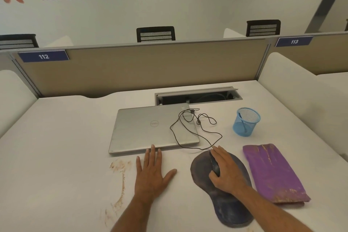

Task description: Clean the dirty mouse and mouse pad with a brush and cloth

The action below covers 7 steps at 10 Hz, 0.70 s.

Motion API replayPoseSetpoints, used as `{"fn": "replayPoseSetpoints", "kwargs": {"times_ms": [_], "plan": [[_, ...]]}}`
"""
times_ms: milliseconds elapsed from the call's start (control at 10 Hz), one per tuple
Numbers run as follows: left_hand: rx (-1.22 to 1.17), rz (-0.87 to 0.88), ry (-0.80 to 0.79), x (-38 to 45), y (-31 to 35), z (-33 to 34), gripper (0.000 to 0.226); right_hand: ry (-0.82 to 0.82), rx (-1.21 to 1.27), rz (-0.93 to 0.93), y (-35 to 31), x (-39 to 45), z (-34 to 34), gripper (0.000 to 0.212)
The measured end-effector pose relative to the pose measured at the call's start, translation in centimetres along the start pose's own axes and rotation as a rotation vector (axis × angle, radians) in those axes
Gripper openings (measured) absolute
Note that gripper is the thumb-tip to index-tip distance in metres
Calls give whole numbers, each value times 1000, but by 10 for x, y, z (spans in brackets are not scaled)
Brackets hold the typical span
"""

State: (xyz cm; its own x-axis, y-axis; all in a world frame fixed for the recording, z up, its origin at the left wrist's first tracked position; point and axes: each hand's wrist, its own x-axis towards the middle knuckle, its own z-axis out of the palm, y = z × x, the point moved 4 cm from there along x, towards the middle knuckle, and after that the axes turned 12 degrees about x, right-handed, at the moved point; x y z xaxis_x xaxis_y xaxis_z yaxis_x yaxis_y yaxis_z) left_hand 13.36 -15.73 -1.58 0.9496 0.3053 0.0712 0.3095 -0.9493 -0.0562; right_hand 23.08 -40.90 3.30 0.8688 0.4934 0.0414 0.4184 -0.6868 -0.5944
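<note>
A black wired mouse (pixel 214 165) lies on a dark, dusty mouse pad (pixel 228 207) at the near right of the white desk. My right hand (pixel 227 170) covers the mouse, fingers and thumb wrapped around its sides, so only its left edge shows. My left hand (pixel 152 173) rests flat on the desk with fingers spread, just in front of the laptop. A folded purple cloth (pixel 273 173), streaked with brownish dirt, lies right of the pad. A brush handle (pixel 243 121) stands inside the blue mesh cup (pixel 245 122).
A closed silver laptop (pixel 150 130) lies behind my hands, with the mouse cable (pixel 190 128) looped over its right side. Brown stains (pixel 120 181) mark the desk left of my left hand. An open cable tray (pixel 197 96) and a partition (pixel 141 66) stand behind.
</note>
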Motion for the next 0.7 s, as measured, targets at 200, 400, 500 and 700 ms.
{"fn": "replayPoseSetpoints", "kwargs": {"times_ms": [200,400,500,700], "plan": [[-20,-20,25,-1,1,-2,103,-29,-10,-17,-1,3,4,79],[3,-19,18,1,0,-1,99,-13,-90,-46,2,4,4,78],[-7,-16,36,-1,0,0,98,0,-59,-54,2,2,5,79],[-33,-38,110,1,-1,6,94,245,340,-68,-9,1,-32,72]]}}
